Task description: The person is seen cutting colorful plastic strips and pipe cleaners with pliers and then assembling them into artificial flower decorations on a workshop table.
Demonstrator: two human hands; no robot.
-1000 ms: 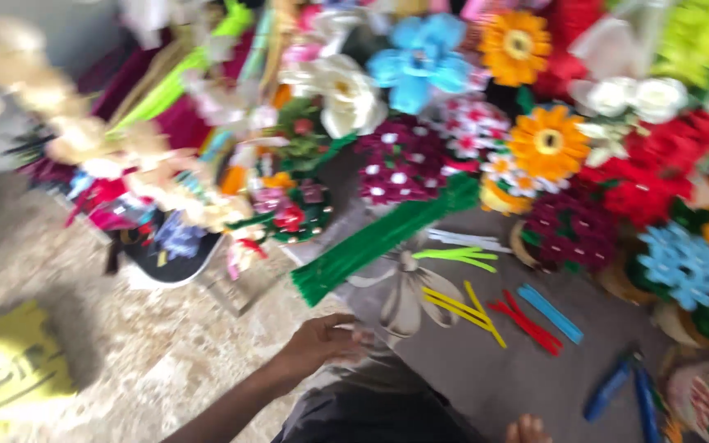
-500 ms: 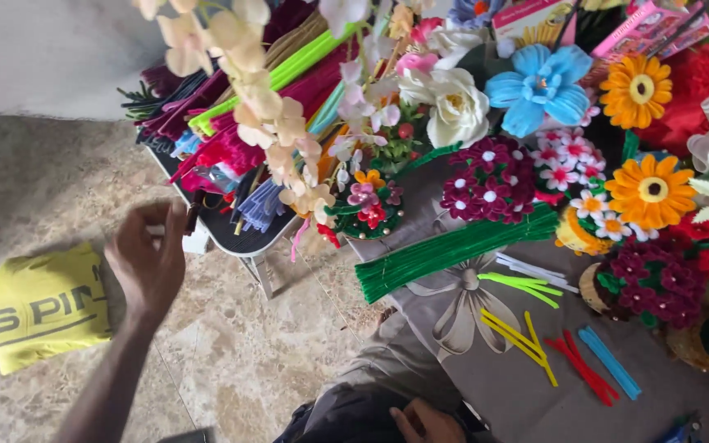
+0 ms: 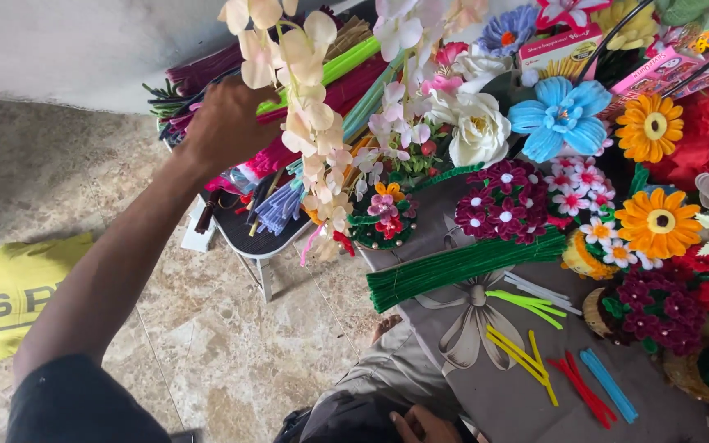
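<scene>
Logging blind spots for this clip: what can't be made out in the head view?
- Left hand: its fingers are buried among the pipe-cleaner bundles, so any grasp is hidden.
- Right hand: cut off by the bottom edge.
- Yellow bag: partly covered by the left arm.

The right hand (image 3: 424, 425) is cut by the bottom edge; left hand's (image 3: 225, 123) fingers hidden among stems.

A dark green bundle of pipe cleaners (image 3: 461, 267) is seen; yellow pipe cleaners (image 3: 523, 354), red ones (image 3: 580, 385) and light blue ones (image 3: 609, 395) are laid on a grey ribbon-patterned surface (image 3: 494, 394).
</scene>
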